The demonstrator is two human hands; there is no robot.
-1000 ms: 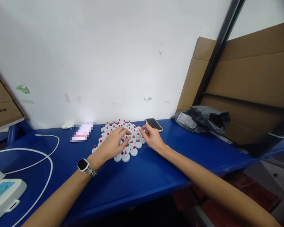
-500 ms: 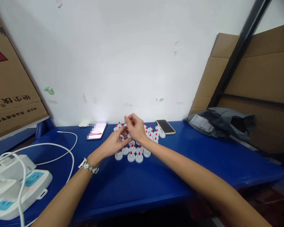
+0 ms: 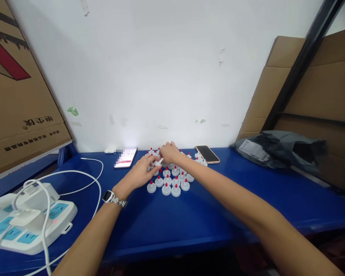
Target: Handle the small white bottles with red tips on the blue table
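In the head view my left hand [image 3: 143, 169] is closed around a white nozzle cap [image 3: 158, 163]. Its bare spout points up and to the right, and no red tip shows on it. My right hand [image 3: 170, 152] is just beyond, over the back of the group of caps. Its fingers curl down and away, so whatever they grip is hidden. Around and in front of both hands, several white round caps with red tips [image 3: 176, 190] stand upright on the blue table [image 3: 161, 222]. Both forearms cover part of the group.
A phone with a lit screen [image 3: 125, 157] lies to the left and a dark-screened phone [image 3: 207, 154] to the right. A white power strip [image 3: 70, 214] with cables is at the near left. A grey plastic bag [image 3: 284, 149] lies at the right, with cardboard [image 3: 31, 96] at the left.
My right hand has dropped from its raised pinch beside the left hand to the caps behind it. The left hand's nozzle cap is now visible. The view has shifted slightly left.
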